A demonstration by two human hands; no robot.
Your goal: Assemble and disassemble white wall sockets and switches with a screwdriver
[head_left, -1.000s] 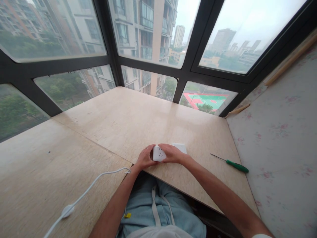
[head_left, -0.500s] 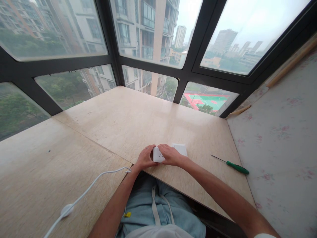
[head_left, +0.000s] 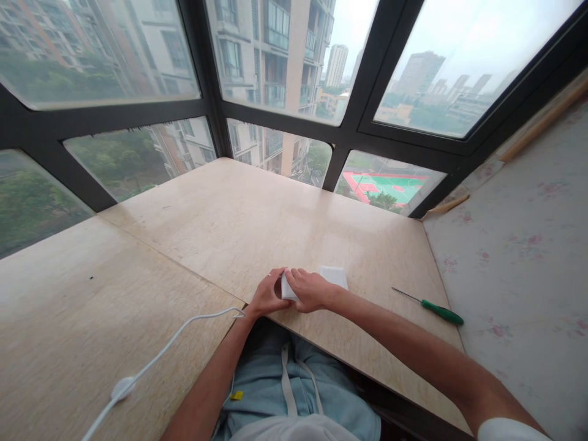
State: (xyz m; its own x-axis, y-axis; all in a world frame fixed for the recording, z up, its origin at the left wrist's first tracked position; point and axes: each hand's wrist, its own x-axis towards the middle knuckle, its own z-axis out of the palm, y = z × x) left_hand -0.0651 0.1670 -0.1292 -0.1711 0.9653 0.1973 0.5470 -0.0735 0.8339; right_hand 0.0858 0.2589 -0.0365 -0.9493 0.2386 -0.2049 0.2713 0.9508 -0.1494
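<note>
Near the front edge of the stone ledge, a white wall socket [head_left: 286,289] is held upright between my two hands. My left hand [head_left: 266,294] is closed around its left side, thumb below and fingers at the top. Across its front lies my right hand [head_left: 309,290], fingers pressed on the face and top edge. The socket's holes are hidden behind that hand. Just beyond my right wrist, a flat white square plate [head_left: 337,277] rests on the ledge, partly covered by my forearm.
A green-handled screwdriver [head_left: 441,312] lies at the right, close to the papered wall [head_left: 519,288]. On the left, a white cable [head_left: 177,331] with a round white piece [head_left: 123,388] runs over the ledge [head_left: 197,214]. Dark-framed windows [head_left: 285,116] border the back.
My right hand has moved slightly left and over the socket's face, so the holes that showed before are now covered. My left hand has barely moved.
</note>
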